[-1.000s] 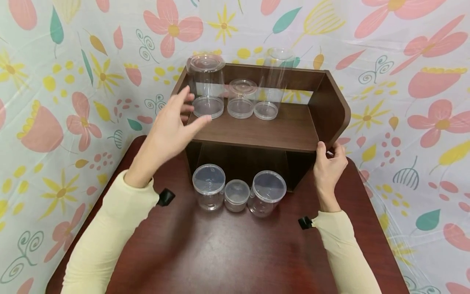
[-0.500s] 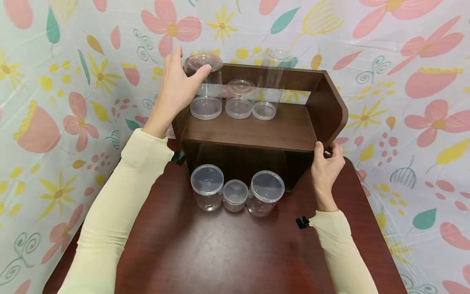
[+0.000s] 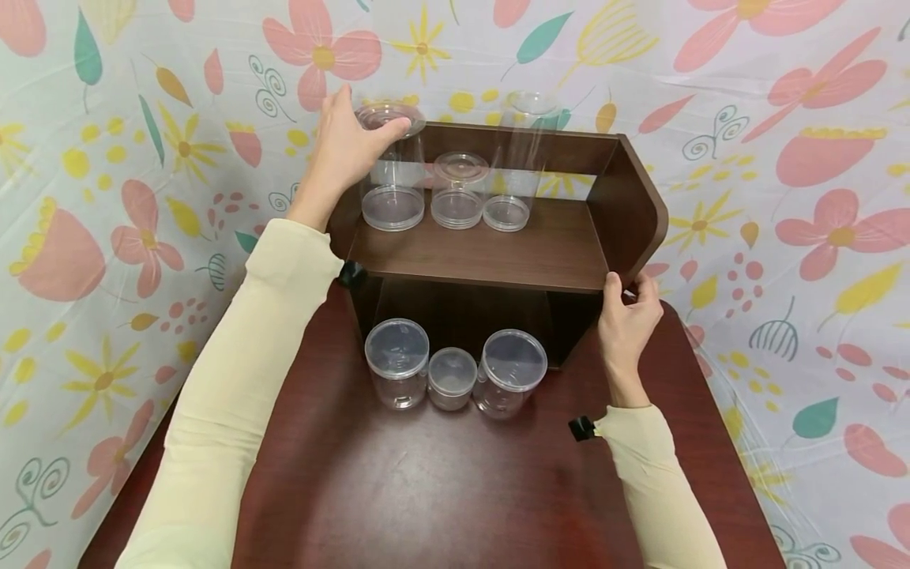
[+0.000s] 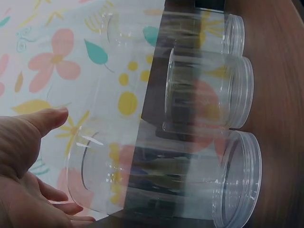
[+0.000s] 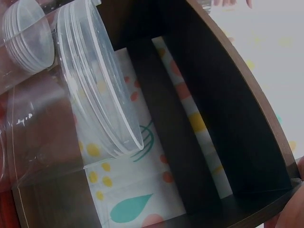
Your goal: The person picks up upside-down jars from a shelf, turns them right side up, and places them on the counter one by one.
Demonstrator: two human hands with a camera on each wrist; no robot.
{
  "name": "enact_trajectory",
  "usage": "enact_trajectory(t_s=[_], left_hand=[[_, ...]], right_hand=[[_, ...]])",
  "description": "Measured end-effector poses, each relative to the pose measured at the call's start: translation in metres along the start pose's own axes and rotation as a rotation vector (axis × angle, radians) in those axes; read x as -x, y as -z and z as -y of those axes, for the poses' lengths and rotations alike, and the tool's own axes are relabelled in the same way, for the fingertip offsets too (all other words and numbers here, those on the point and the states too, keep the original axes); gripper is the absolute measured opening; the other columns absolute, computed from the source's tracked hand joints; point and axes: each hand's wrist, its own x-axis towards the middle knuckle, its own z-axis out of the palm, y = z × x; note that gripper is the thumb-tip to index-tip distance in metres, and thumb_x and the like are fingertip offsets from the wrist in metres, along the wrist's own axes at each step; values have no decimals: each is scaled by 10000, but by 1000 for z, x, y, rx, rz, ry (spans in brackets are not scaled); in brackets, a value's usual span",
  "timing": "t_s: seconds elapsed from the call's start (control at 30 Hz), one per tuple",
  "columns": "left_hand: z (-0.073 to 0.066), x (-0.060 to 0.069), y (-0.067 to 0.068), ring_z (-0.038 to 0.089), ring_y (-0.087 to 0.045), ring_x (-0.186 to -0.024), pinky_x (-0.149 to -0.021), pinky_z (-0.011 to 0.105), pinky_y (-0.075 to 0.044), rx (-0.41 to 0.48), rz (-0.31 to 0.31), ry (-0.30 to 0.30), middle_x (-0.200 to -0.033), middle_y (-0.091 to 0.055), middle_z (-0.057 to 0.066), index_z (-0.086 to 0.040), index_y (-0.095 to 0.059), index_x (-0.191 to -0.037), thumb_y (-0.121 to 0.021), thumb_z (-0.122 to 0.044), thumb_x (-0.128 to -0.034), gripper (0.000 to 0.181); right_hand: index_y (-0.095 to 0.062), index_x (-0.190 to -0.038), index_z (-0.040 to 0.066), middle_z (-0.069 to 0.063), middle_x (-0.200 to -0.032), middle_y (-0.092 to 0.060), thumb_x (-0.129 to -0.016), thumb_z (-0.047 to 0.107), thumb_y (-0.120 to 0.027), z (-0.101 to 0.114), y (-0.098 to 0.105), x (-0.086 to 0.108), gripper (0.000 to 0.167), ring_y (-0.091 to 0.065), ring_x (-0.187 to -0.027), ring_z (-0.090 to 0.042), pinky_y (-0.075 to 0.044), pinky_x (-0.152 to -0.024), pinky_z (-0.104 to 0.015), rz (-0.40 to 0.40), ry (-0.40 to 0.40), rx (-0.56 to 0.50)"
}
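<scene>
The left hand (image 3: 348, 142) is spread wide about the top of the left jar (image 3: 393, 170), 1 of 3 on the shelf (image 3: 490, 257); a grasp is apparently being prepared, and even closing round the jar seems called for next. The shelf's right corner is pinched by the right hand (image 3: 629, 320).

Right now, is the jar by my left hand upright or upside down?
Upside down: the clear plastic jar rests lid down on the shelf, rounded base uppermost.
</scene>
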Motion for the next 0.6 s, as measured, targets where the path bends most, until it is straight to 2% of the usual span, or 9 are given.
enact_trajectory(t_s=[0.27,0.43,0.6], left_hand=[[-2,-6,-1,212,-53,-1580,-1252,376,-166,-67,84,52,-1725,43,105,-107,70,-1656,-605,-712,-903,1179],[-3,-9,-2,222,-49,-1579,-1256,379,-141,-112,113,69,-1730,27,101,-95,84,-1651,-612,-762,-862,1246],[-4,-11,-4,247,-72,-1577,-1256,392,-142,-164,122,60,-1729,-5,111,-69,75,-1647,-615,-785,-840,1281]], right_hand=[[-661,-987,-204,57,-845,-524,-897,-63,-652,0,-1,1,167,-522,-813,-46,-428,-751,-172,7,6,4],[-661,-996,-204,35,-857,-528,-902,-67,-650,0,-1,1,167,-525,-808,-45,-426,-752,-173,16,8,8],[-658,-985,-207,23,-854,-525,-903,-62,-643,1,0,0,167,-519,-798,-59,-418,-745,-185,6,4,9]])
